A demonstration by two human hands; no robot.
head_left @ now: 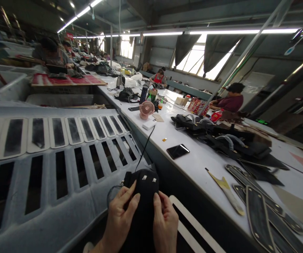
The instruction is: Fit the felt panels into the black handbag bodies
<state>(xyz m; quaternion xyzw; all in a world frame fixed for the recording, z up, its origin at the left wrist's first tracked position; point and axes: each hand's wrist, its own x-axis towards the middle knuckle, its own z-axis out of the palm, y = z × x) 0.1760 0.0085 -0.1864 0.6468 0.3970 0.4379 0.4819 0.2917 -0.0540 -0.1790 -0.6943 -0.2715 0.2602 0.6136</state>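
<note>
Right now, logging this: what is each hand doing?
Left hand: closed on the black leather piece.
Right hand: closed on the same piece.

Black bag piece (143,189) with small silver squares on it, held in both hands; grey slotted crate (48,168) beside it, slots dark. White table (193,158) carries a black phone (178,151), a pink fan (146,109), a white power pack (149,124), black leather strips (257,211) with pale edges, and a yellow-tan offcut (226,191). Farther off, a red patterned board (67,80) and a person in a maroon top (230,102).
</note>
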